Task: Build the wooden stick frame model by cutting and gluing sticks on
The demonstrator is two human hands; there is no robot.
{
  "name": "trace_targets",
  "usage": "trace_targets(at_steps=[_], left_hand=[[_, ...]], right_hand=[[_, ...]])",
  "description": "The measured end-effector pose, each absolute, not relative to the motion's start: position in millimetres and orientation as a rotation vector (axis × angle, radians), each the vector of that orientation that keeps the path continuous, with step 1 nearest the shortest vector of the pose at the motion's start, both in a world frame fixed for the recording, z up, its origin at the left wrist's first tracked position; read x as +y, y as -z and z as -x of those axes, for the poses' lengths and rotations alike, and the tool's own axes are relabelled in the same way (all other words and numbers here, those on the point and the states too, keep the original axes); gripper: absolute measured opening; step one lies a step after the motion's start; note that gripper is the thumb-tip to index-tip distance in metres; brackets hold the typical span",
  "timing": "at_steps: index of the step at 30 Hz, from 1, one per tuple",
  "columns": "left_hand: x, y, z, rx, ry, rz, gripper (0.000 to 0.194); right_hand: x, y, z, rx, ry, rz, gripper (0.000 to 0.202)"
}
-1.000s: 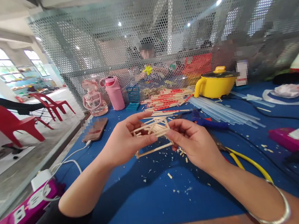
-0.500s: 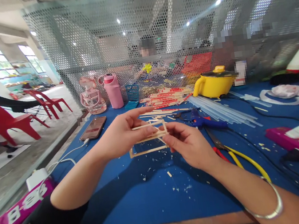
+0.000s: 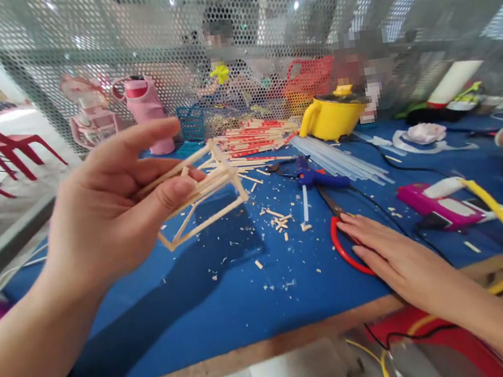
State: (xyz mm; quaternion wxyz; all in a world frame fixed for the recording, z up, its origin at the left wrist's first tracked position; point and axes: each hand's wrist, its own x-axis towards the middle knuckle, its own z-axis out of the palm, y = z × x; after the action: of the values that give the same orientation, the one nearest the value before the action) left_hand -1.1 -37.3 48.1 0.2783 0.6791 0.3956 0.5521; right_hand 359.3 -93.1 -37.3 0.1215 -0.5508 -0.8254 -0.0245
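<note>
One end of a boxy wooden frame (image 3: 214, 184) is pinched by the left hand (image 3: 93, 221); right hand (image 3: 394, 250): grip unclear.

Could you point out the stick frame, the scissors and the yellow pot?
Stick frame (image 3: 214, 182): head view, on its upper sticks.
Scissors (image 3: 335, 240): head view, on the red handle.
Yellow pot (image 3: 339, 118): head view, on its body.

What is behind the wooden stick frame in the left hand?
Through the wooden stick frame you see the blue tabletop; beyond lie red-marked sticks. The left hand covers one end, hiding whatever lies behind there.
</note>
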Motion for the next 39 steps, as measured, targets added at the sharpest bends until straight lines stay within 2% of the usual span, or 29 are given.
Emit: trace_targets(at_steps=[3,6,10,13,22,30,32,35,37,39], left_hand=[[-31.3,-42.9,0.7,1.120,-1.445,-1.938,0.056],[-19.4,-27.1,0.3,1.220,-1.196,-2.121,0.053],[-8.9,-6.5,-1.0,1.237,-0.893,-2.241,0.049],[-5.4,1.8,0.7,1.252,-0.777,-2.237,0.049],[-1.2,6.1,9.4,1.270,-0.678,-2.267,0.055],[-6.9,0.4,8.6,1.263,-0.649,-2.420,0.059],[-8.8,-0.2,7.9,1.249,-0.705,-2.464,0.058],[-16.5,-1.4,2.8,1.278,-1.019,-2.534,0.046],[-25.9,-1.9,-6.0,1.341,-1.300,-2.497,0.034],[-36.8,-1.3,-19.3,1.374,-1.434,-2.374,0.020]], right_hand=[[-85.0,24.6,-353.6,-2.357,0.085,1.646,0.039],[-62.3,-0.7,-324.1,-2.346,0.043,1.588,0.030],[-20.5,-15.6,-282.1,-2.664,-0.210,1.411,0.019],[2.2,-12.2,-270.7,-2.776,-0.325,1.301,0.022],[4.2,-0.2,-273.9,-2.741,-0.315,1.232,0.022],[1.5,-0.2,-272.0,-2.527,-0.569,1.307,0.014],[0.8,-3.0,-274.1,-2.275,-0.890,1.307,0.013],[2.2,-2.3,-276.2,-1.796,-1.459,1.182,0.020],[4.2,0.5,-276.3,-1.667,-1.611,1.120,0.027],[6.3,1.8,-276.3,-1.684,-1.624,1.119,0.031]])
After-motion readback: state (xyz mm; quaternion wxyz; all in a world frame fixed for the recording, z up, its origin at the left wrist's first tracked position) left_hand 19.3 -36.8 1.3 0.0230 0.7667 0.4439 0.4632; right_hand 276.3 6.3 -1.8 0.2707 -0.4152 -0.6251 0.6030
